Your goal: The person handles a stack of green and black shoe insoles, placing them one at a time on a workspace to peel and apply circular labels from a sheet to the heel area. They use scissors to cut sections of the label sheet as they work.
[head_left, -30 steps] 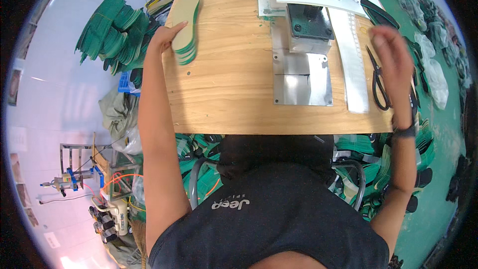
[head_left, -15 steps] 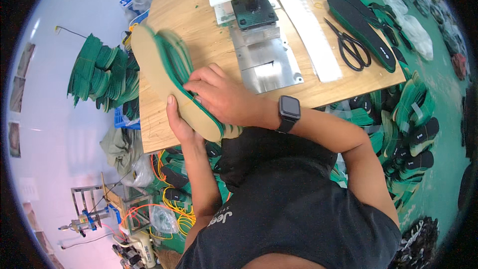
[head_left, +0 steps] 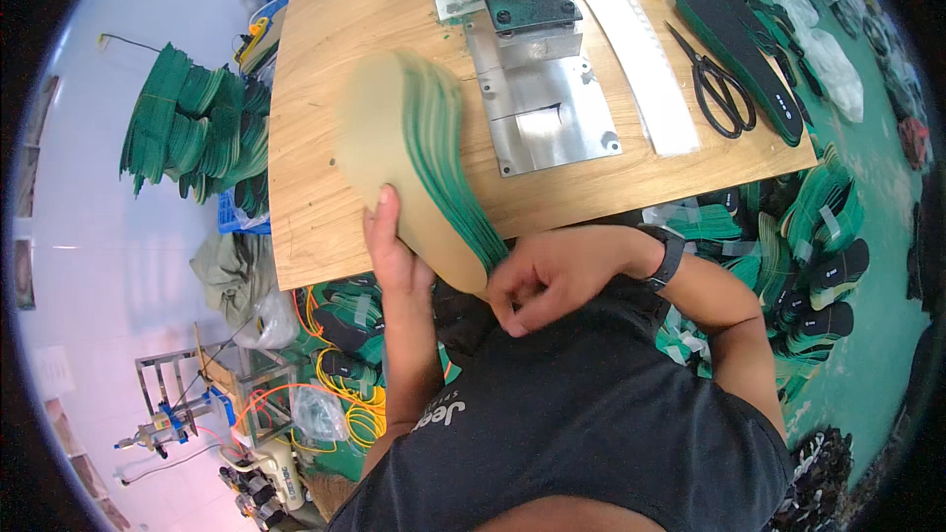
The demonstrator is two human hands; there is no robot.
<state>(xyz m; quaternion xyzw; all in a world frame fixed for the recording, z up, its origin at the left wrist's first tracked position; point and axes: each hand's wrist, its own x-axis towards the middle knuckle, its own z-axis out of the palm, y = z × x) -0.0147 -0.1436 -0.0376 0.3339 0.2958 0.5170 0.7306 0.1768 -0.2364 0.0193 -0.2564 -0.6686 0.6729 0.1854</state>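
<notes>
My left hand (head_left: 396,248) grips a stack of insoles (head_left: 389,153), its thumb on the beige top face and its fingers hidden beneath. The stack stands tilted above the table's near left part, with green and beige layered edges fanned toward the right. The rounded far end is smeared by motion. At the narrower near end, my right hand (head_left: 557,274) is closed with curled fingers, against or just beside the stack's edge. Whatever those fingers hold, if anything, is hidden. A dark watch sits on my right wrist.
A steel plate fixture (head_left: 552,128) with a black block stands on the wooden table (head_left: 315,177). Right of it lie a white strip (head_left: 641,69), black scissors (head_left: 724,94) and dark insoles (head_left: 739,39). Green insole bundles (head_left: 187,128) are piled at left; more lie below the table's right edge.
The insole stack has swung rightward, its layers more fanned out. My right hand has slid from the stack's middle edge down to its near end. The view has shifted slightly.
</notes>
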